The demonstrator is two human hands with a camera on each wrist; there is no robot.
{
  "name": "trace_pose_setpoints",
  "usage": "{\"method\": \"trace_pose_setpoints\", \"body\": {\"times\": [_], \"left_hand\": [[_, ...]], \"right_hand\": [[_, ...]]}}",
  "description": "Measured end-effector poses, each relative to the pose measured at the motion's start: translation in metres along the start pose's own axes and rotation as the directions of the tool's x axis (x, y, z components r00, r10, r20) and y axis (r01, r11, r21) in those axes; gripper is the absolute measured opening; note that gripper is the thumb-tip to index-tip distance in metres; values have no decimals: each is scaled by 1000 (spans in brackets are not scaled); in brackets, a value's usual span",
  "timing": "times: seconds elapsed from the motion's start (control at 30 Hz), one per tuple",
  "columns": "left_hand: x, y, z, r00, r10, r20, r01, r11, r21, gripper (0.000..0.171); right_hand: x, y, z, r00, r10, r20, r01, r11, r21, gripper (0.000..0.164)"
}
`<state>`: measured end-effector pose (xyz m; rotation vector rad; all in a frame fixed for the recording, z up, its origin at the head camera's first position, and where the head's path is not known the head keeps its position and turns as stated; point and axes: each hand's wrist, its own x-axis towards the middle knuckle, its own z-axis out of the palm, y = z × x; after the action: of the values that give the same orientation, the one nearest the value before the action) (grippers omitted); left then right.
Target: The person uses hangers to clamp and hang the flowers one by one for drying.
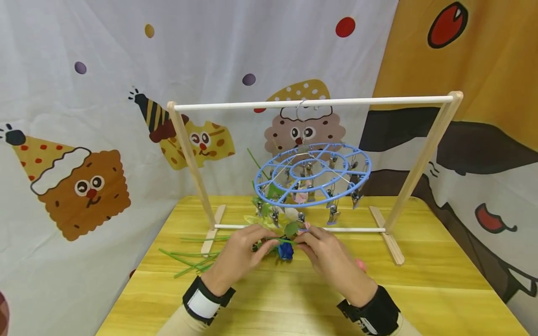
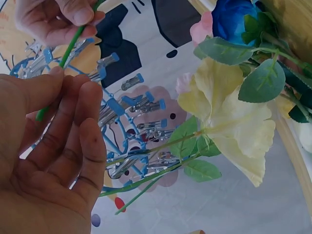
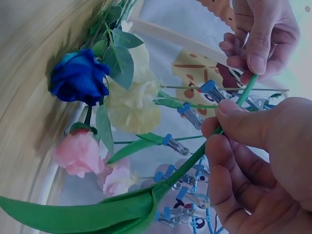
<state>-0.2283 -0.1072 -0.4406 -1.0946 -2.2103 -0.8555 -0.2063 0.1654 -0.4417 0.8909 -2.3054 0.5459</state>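
Note:
My left hand and right hand both pinch one green flower stem, thumb against fingers, a short way apart. Long green leaves grow from that stem on the right hand's side; its bloom cannot be made out for certain. Just beyond the hands a blue rose lies on the table, beside a pink rose. Above them a round blue clip hanger hangs with several metal clips. A pale yellow flower and other stems show behind or in the clips.
The hanger hooks over the white top bar of a wooden rack. Several loose green stems lie on the wooden table at left. Something pink shows beside the right wrist. A printed cloth hangs behind.

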Motion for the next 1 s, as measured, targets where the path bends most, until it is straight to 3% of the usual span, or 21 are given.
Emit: {"method": "trace_pose_setpoints", "body": {"times": [0.17,0.3,0.47,0.73,1.0], "left_hand": [[2,-4,-3,998,10,-66,-12,1000,-26,19],[4,-7,-5,984,26,-176,-25,1000,9,22],[7,-7,-3,967,-14,-255,27,999,46,28],[16,-2,4,967,-86,-238,80,996,-33,34],[26,6,13,964,-195,-182,169,974,-148,35]], "right_hand": [[-5,5,-7,999,-5,-34,4,1000,-1,31],[-6,7,-15,998,-15,-62,15,1000,5,32],[-6,4,-28,993,-19,-114,22,1000,21,28],[-7,0,-35,987,-22,-158,24,1000,15,32],[-14,0,-38,982,-14,-188,23,999,48,45]]}}
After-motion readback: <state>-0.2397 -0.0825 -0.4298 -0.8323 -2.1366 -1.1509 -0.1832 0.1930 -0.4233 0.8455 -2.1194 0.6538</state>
